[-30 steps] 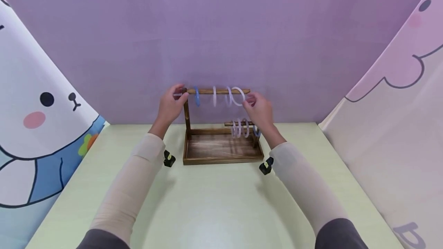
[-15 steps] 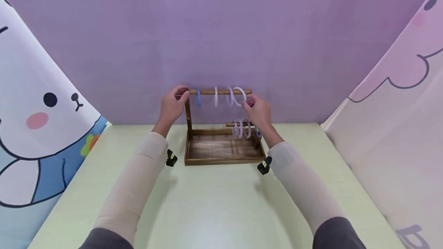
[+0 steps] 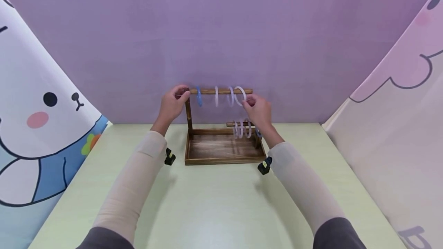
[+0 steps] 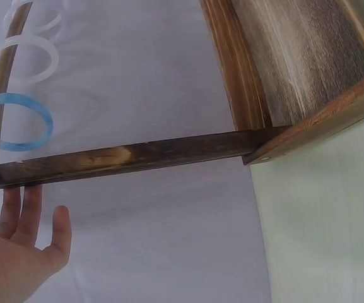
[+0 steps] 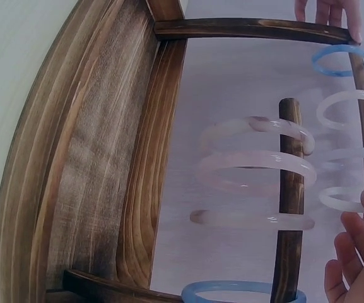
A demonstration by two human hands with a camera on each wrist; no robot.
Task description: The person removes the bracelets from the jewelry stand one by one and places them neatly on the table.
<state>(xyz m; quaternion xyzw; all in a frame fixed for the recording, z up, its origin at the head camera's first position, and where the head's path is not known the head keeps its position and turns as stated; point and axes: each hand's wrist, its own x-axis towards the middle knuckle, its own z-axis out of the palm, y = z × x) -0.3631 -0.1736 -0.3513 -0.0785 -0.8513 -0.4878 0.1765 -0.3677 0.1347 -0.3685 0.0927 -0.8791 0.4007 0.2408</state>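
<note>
A dark wooden bangle stand (image 3: 188,116) has a tall left post with a long top bar. My left hand (image 3: 170,107) grips the top of that post, thumb and fingers on either side of its end in the left wrist view. At the bar's right end, my right hand (image 3: 259,111) pinches a white bangle (image 3: 235,97) that hangs around the bar. Left of it on the same bar are a lavender bangle (image 3: 231,97), another white bangle (image 3: 216,97) and a blue bangle (image 4: 49,129). The right hand's fingertips are partly cut off in the right wrist view.
Below, a shorter bar (image 5: 289,252) carries several pale pinkish bangles (image 5: 251,221) and a blue bangle (image 5: 232,287). The stand's tray base (image 3: 225,161) rests on a pale green table (image 3: 214,203). A purple cloth wall (image 3: 221,30) rises close behind.
The held white bangle has turned slightly, so its ring looks narrower. Both hands stay where they were on the stand; the head view has shifted a little.
</note>
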